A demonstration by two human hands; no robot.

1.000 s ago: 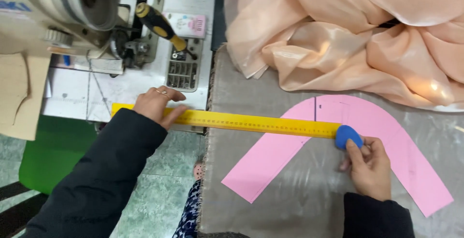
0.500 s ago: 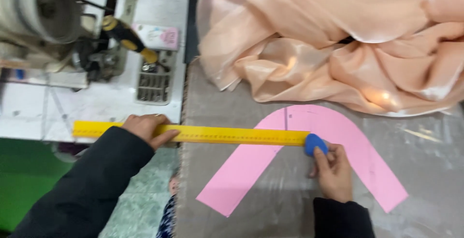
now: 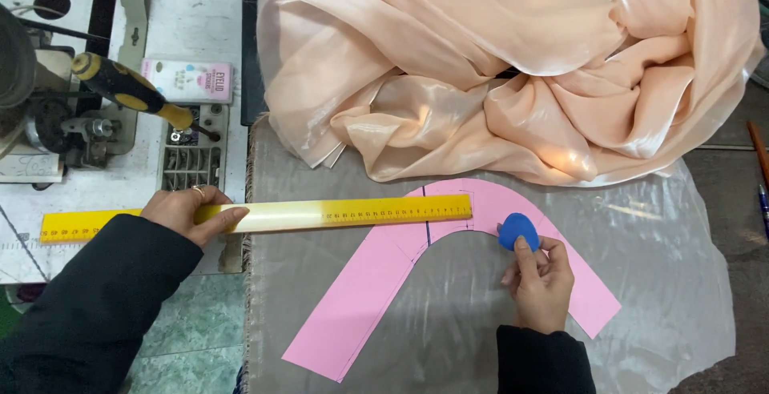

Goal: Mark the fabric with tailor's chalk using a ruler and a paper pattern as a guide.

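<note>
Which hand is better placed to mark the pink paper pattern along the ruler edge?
The right hand: it already holds the blue chalk over the pink paper pattern, close to the ruler's end. The left hand is pressing the yellow ruler down.

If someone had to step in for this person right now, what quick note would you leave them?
Left hand: pressing flat on the yellow ruler, which lies across the top of the pink curved paper pattern.
Right hand: pinching a blue piece of chalk at the pattern's inner edge, just below the ruler's right end.
Pattern lies on sheer fabric; peach satin is heaped behind.
Done: one dark line crosses the pattern beneath the ruler.
Left: no chalk marks are visible on the fabric.
</note>
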